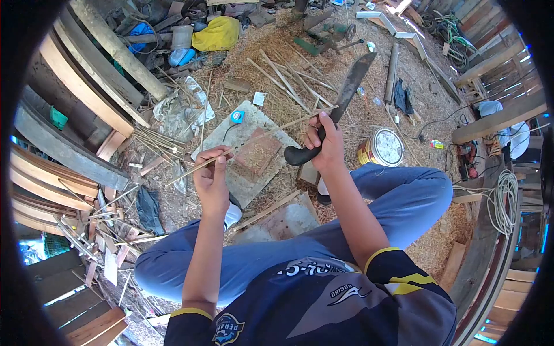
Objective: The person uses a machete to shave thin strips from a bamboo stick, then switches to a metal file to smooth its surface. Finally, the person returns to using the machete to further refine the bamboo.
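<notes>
Stick (259, 135): slants over the board (248, 111), between both hands
Left hand (212, 180): pinching stick
Right hand (326, 141): wrapped round machete (353, 83) handle, pinching stick's upper end
Blade: points away from body
Board's far edge: tape measure (237, 117) near
Room: shavings-strewn floor between blade and pole (392, 74)

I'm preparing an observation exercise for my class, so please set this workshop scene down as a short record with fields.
Left hand: pinching a long, thin, pale strip, wood or bamboo
Right hand: gripping a long, dark-bladed machete by its curved black handle; fingertips at the strip's far end
Between the knees: flat, grey, rectangular slab
On the slab: small blue tape measure
Near the right knee: round, pale-topped, yellow-and-red bucket
Ground: scattered shavings
Blade touching strip: cannot tell
</notes>
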Motion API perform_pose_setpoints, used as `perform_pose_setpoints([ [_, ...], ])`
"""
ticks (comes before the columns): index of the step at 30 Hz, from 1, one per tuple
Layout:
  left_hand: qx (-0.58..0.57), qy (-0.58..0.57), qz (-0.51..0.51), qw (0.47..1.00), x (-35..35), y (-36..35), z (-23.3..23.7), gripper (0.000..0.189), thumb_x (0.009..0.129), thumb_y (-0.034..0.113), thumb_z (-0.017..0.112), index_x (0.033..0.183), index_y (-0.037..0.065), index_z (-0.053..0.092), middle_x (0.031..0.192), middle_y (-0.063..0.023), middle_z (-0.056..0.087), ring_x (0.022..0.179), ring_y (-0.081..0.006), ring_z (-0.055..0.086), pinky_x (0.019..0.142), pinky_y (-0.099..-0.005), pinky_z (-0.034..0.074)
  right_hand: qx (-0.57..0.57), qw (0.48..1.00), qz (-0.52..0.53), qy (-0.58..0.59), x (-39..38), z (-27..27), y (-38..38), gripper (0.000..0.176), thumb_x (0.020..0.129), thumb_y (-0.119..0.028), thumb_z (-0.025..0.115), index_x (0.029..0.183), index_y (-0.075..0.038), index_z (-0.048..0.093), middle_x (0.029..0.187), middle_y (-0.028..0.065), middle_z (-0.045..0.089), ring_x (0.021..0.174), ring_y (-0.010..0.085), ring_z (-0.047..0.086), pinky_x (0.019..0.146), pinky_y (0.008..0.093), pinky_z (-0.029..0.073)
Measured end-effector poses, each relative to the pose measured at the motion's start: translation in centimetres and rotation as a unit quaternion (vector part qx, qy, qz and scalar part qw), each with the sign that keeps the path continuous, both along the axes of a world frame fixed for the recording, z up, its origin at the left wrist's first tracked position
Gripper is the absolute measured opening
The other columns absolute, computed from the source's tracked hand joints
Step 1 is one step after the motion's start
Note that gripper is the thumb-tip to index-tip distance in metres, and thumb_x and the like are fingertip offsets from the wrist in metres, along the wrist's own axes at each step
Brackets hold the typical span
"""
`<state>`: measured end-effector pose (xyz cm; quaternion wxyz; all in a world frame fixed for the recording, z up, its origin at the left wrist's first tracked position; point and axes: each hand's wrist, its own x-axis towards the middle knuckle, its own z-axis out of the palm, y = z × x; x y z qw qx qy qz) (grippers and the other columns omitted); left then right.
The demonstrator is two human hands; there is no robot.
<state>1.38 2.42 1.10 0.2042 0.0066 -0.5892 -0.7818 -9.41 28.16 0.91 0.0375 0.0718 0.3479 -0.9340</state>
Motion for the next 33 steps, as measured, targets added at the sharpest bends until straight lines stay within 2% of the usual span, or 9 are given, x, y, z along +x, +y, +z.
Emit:
perform_pose_setpoints([
  [11, 0.045, -0.032, -0.004, 0.998, 0.1, -0.1, 0.1, 0.014, 0.109, 0.007, 0.060, 0.122, 0.006, 0.057, 0.126, -0.0126, 0.065, 0.112, -0.0197, 0.064, 0.105, -0.0384, 0.052, -0.001, 1.000, 0.006, 0.023, 0.1, 0.7, 0.3, 0.013, 0.103, -0.019, 0.067, 0.104, -0.007, 0.062, 0.089, 0.0069, 0.068, 0.048, 0.0115, 0.047, 0.045, 0.0311, 0.041],
  [13, 0.050, -0.032, 0.000, 0.998, 0.0, 0.0, 0.3, 0.012, 0.108, 0.007, 0.060, 0.120, 0.006, 0.058, 0.124, -0.0127, 0.066, 0.112, -0.0193, 0.064, 0.103, -0.0380, 0.053, 0.008, 1.000, -0.001, 0.023, 0.3, 0.8, -0.1, 0.013, 0.104, -0.020, 0.067, 0.103, -0.007, 0.063, 0.090, 0.0044, 0.068, 0.049, 0.0093, 0.045, 0.045, 0.0290, 0.040],
  [18, 0.018, -0.003, 0.005, 1.000, 0.2, 0.2, 1.2, 0.011, 0.108, 0.008, 0.062, 0.118, 0.005, 0.059, 0.122, -0.0132, 0.067, 0.110, -0.0206, 0.065, 0.101, -0.0388, 0.053, 0.048, 0.998, -0.025, 0.012, 0.1, 0.4, -0.2, 0.017, 0.105, -0.024, 0.068, 0.101, -0.009, 0.063, 0.091, 0.0033, 0.069, 0.049, 0.0082, 0.044, 0.045, 0.0278, 0.040],
  [21, 0.000, 0.008, 0.017, 1.000, 0.1, -0.2, 1.2, 0.011, 0.108, 0.008, 0.063, 0.117, 0.005, 0.059, 0.121, -0.0137, 0.068, 0.109, -0.0209, 0.065, 0.101, -0.0390, 0.053, 0.021, 0.999, -0.032, -0.010, -0.6, -0.7, 0.6, 0.020, 0.105, -0.025, 0.069, 0.105, -0.008, 0.060, 0.094, 0.0085, 0.069, 0.051, 0.0109, 0.046, 0.046, 0.0316, 0.042],
  [24, -0.009, 0.002, 0.029, 1.000, 0.0, -0.7, 0.9, 0.011, 0.107, 0.007, 0.063, 0.117, 0.004, 0.059, 0.120, -0.0140, 0.069, 0.108, -0.0207, 0.065, 0.101, -0.0391, 0.053, 0.031, 0.998, -0.052, -0.026, -1.0, -0.6, 1.3, 0.023, 0.105, -0.029, 0.070, 0.107, -0.008, 0.060, 0.095, 0.0088, 0.068, 0.051, 0.0111, 0.046, 0.046, 0.0316, 0.042],
  [28, -0.028, -0.013, 0.033, 0.999, 0.0, -0.9, 1.0, 0.011, 0.107, 0.006, 0.063, 0.117, 0.004, 0.060, 0.120, -0.0139, 0.069, 0.108, -0.0207, 0.065, 0.100, -0.0390, 0.053, 0.102, 0.990, -0.077, -0.057, -1.3, -0.2, 1.6, 0.028, 0.103, -0.028, 0.072, 0.112, -0.006, 0.058, 0.096, 0.0093, 0.068, 0.052, 0.0115, 0.047, 0.047, 0.0324, 0.043],
  [33, -0.035, -0.001, 0.033, 0.999, -0.2, -1.3, 0.4, 0.011, 0.107, 0.006, 0.063, 0.117, 0.004, 0.061, 0.120, -0.0134, 0.069, 0.108, -0.0207, 0.066, 0.100, -0.0390, 0.053, 0.180, 0.978, -0.065, -0.084, -1.5, -0.7, 1.9, 0.021, 0.103, -0.024, 0.071, 0.105, -0.006, 0.062, 0.091, 0.0074, 0.069, 0.051, 0.0108, 0.048, 0.045, 0.0312, 0.041],
])
